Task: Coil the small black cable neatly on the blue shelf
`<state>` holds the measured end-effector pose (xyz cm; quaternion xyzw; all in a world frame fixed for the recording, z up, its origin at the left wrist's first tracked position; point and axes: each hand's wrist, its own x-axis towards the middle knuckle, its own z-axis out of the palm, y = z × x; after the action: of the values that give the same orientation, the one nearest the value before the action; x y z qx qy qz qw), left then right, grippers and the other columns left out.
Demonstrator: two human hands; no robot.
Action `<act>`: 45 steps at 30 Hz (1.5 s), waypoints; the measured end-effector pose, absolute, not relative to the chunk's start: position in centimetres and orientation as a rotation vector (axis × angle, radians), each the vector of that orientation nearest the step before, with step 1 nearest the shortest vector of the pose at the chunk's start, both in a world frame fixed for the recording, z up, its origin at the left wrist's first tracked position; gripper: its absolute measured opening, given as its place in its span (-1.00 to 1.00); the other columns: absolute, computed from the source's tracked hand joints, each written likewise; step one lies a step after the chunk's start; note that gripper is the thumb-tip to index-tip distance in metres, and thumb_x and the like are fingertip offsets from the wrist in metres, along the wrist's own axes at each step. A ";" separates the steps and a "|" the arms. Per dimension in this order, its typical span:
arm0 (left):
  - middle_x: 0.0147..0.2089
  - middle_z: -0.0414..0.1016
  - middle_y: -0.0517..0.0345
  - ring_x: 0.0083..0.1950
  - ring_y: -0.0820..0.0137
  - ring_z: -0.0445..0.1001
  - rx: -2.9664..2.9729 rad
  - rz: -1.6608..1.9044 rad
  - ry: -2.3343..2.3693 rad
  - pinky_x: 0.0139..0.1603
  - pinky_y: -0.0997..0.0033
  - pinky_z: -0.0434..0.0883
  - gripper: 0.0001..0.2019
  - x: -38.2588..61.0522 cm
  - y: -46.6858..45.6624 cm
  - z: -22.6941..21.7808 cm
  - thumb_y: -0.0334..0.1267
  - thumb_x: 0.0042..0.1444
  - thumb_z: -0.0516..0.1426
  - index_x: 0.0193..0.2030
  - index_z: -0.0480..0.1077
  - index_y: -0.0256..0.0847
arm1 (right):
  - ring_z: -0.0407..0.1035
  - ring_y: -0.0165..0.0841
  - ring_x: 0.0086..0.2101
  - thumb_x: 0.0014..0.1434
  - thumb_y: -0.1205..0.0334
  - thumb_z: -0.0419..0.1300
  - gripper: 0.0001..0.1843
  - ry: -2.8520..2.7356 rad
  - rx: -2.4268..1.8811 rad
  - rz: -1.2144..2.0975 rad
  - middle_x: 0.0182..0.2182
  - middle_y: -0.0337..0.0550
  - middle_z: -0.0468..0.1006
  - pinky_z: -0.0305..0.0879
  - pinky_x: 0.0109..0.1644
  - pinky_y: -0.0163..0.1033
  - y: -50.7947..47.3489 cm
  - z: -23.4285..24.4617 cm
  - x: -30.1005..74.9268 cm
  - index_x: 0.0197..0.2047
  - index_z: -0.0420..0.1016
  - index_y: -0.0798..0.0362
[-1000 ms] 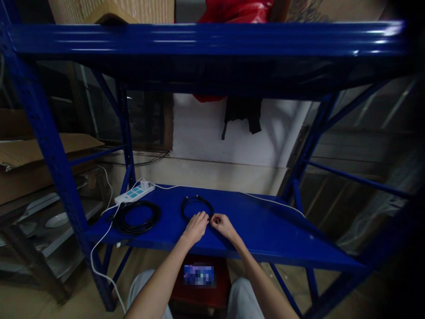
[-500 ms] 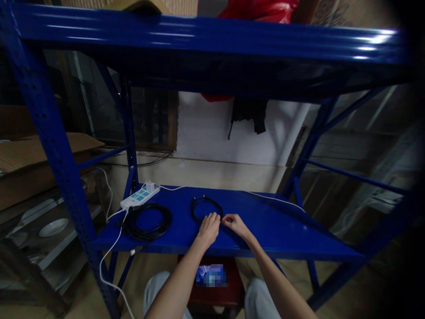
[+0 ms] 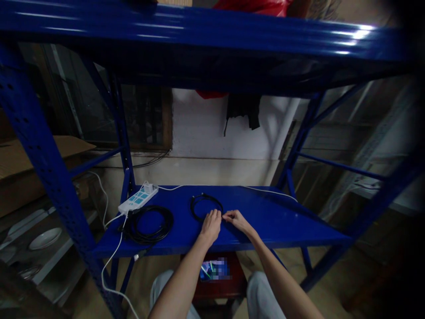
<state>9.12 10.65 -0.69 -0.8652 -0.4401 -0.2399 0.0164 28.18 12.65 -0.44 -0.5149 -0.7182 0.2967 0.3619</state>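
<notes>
A thin black cable (image 3: 217, 200) lies in a small coil on the blue shelf (image 3: 262, 212). My left hand (image 3: 211, 224) is closed over the near right side of this coil, its fingers bent down onto the cable. Close beside it, my right hand (image 3: 237, 221) makes a pinch at the coil's right edge. Whatever sits between those fingertips is too small to make out. To the left lies a bigger coil of black cable (image 3: 168, 220), with a plug end hanging at the shelf's front edge.
Behind the bigger coil is a white power strip (image 3: 133, 201) with a white adapter. Its white cord (image 3: 108, 266) hangs down in front. Overhead runs an upper blue shelf beam (image 3: 212, 33). A phone (image 3: 212, 270) rests on a red stool (image 3: 232, 285) between my knees.
The camera view has shifted slightly. Both hands stay at the small coil in almost the same pose, the right hand's fingers still pinched.
</notes>
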 end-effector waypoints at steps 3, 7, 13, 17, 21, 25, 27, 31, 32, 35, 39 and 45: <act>0.13 0.44 -0.11 0.20 0.19 0.43 -2.698 -0.722 -1.382 0.21 0.16 0.40 -0.70 9.1 10.5 -0.4 -0.50 0.29 -0.08 0.09 0.32 -0.28 | 0.36 -0.31 -0.40 0.03 -0.12 0.23 -0.57 -1.823 -1.315 0.795 -0.47 -0.11 0.56 0.26 -0.22 -0.24 12.4 -0.1 27.9 -0.47 0.59 0.12; 0.12 0.46 -0.11 0.19 0.21 0.44 -2.692 -0.743 -1.413 0.20 0.17 0.40 -0.69 9.2 10.2 0.0 -0.50 0.30 -0.10 0.06 0.34 -0.27 | 0.42 -0.27 -0.36 0.00 -0.11 0.26 -0.59 -1.785 -1.311 0.850 -0.42 -0.06 0.61 0.30 -0.17 -0.21 12.0 0.3 27.6 -0.44 0.61 0.12; 0.14 0.45 -0.11 0.19 0.21 0.44 -2.667 -0.775 -1.423 0.21 0.16 0.39 -0.68 9.1 9.7 0.3 -0.49 0.30 -0.10 0.08 0.34 -0.26 | 0.47 -0.22 -0.32 0.00 -0.13 0.28 -0.57 -1.769 -1.294 0.869 -0.38 -0.03 0.64 0.35 -0.14 -0.17 12.0 0.1 27.7 -0.40 0.63 0.12; 0.10 0.47 -0.09 0.16 0.22 0.44 -2.671 -0.748 -1.410 0.21 0.19 0.39 -0.70 9.0 9.5 0.6 -0.46 0.32 -0.11 0.06 0.34 -0.26 | 0.47 -0.20 -0.32 -0.02 -0.13 0.28 -0.57 -1.755 -1.324 0.829 -0.38 -0.04 0.64 0.36 -0.15 -0.17 12.1 -0.2 27.8 -0.40 0.63 0.11; 0.11 0.46 -0.09 0.18 0.21 0.42 -2.679 -0.722 -1.421 0.21 0.19 0.38 -0.70 9.1 9.5 0.8 -0.45 0.33 -0.13 0.06 0.35 -0.25 | 0.45 -0.24 -0.36 -0.04 -0.14 0.29 -0.57 -1.730 -1.305 0.816 -0.42 -0.06 0.63 0.35 -0.18 -0.19 12.1 -0.5 27.8 -0.41 0.61 0.12; 0.13 0.44 -0.11 0.20 0.19 0.40 -2.725 -0.717 -1.423 0.21 0.17 0.37 -0.68 9.0 9.8 0.8 -0.47 0.30 -0.12 0.08 0.34 -0.27 | 0.43 -0.27 -0.39 -0.03 -0.14 0.29 -0.56 -1.708 -1.295 0.806 -0.45 -0.08 0.61 0.33 -0.20 -0.20 12.2 -0.6 27.9 -0.42 0.59 0.13; 0.12 0.44 -0.12 0.20 0.17 0.40 -2.763 -0.730 -1.417 0.22 0.15 0.37 -0.68 8.9 9.9 0.8 -0.48 0.28 -0.11 0.07 0.35 -0.28 | 0.43 -0.26 -0.37 -0.03 -0.16 0.28 -0.54 -1.705 -1.309 0.798 -0.43 -0.07 0.61 0.33 -0.20 -0.20 12.2 -0.6 27.9 -0.41 0.59 0.13; 0.16 0.41 -0.17 0.21 0.17 0.38 -2.806 -0.762 -1.390 0.24 0.18 0.35 -0.65 8.7 10.2 0.7 -0.50 0.23 -0.08 0.10 0.34 -0.32 | 0.42 -0.25 -0.36 -0.01 -0.19 0.27 -0.52 -1.713 -1.354 0.776 -0.41 -0.06 0.61 0.30 -0.22 -0.20 12.4 -0.6 28.0 -0.38 0.60 0.13; 0.17 0.40 -0.18 0.22 0.17 0.37 -2.809 -0.762 -1.387 0.25 0.19 0.34 -0.64 8.6 10.2 0.7 -0.51 0.22 -0.07 0.11 0.34 -0.32 | 0.41 -0.26 -0.37 0.00 -0.20 0.27 -0.52 -1.715 -1.359 0.763 -0.43 -0.07 0.60 0.29 -0.23 -0.21 12.4 -0.6 28.0 -0.38 0.60 0.13; 0.21 0.37 -0.20 0.25 0.16 0.35 -2.813 -0.751 -1.375 0.28 0.19 0.32 -0.60 8.5 10.2 0.6 -0.54 0.20 -0.06 0.15 0.32 -0.33 | 0.36 -0.30 -0.41 0.02 -0.19 0.26 -0.52 -1.716 -1.360 0.733 -0.47 -0.11 0.56 0.24 -0.27 -0.23 12.3 -0.5 27.9 -0.40 0.58 0.13; 0.23 0.35 -0.21 0.27 0.15 0.33 -2.825 -0.710 -1.388 0.30 0.16 0.31 -0.59 8.5 10.1 0.7 -0.55 0.19 -0.04 0.16 0.31 -0.33 | 0.34 -0.31 -0.41 0.03 -0.18 0.25 -0.54 -1.714 -1.365 0.747 -0.47 -0.12 0.54 0.22 -0.28 -0.24 12.2 -0.4 27.7 -0.41 0.56 0.12; 0.25 0.33 -0.19 0.30 0.16 0.30 -2.829 -0.700 -1.416 0.33 0.15 0.27 -0.57 8.6 10.1 0.5 -0.56 0.18 -0.04 0.18 0.29 -0.31 | 0.30 -0.32 -0.41 0.06 -0.14 0.21 -0.58 -1.754 -1.352 0.712 -0.48 -0.16 0.50 0.19 -0.28 -0.24 11.9 -0.3 27.5 -0.40 0.51 0.10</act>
<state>8.59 10.12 0.54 -0.8721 -0.4363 -0.2158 -0.0494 27.53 11.95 -0.25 -0.5337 -0.6921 0.2808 0.3965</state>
